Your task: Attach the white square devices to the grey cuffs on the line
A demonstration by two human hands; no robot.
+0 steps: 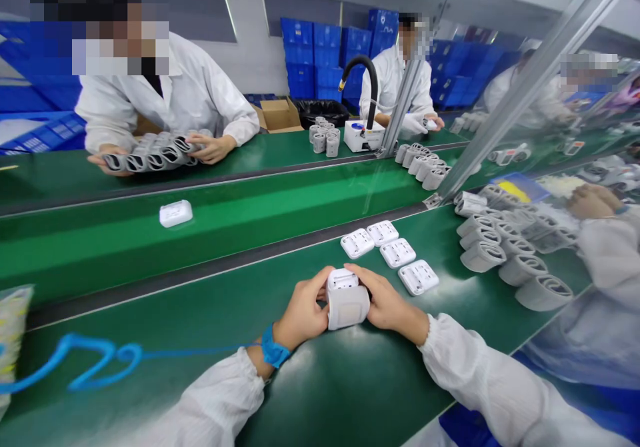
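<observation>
Between both hands, above the green work surface (295, 394), is a wrist blood pressure monitor (349, 308). Its light grey cuff is rolled into a loop facing me, and the white plastic case (343, 278) shows above it. My left hand (303, 307), with a blue wrist strap, grips the left side with bent fingers. My right hand (387, 300) is closed around the right side, fingertips at the top of the case. Just beyond lie several white cases (419, 277), their inner faces up. Parts of the fingers are hidden behind the cuff.
Rolled grey cuffs (483, 256) stand in rows at the right, by a clear partition with a metal post (520, 94). A single white case (175, 214) lies on the green conveyor belt (280, 197). Across it, a co-worker (185, 94) holds a row of cuffs. A blue cord (175, 352) runs left.
</observation>
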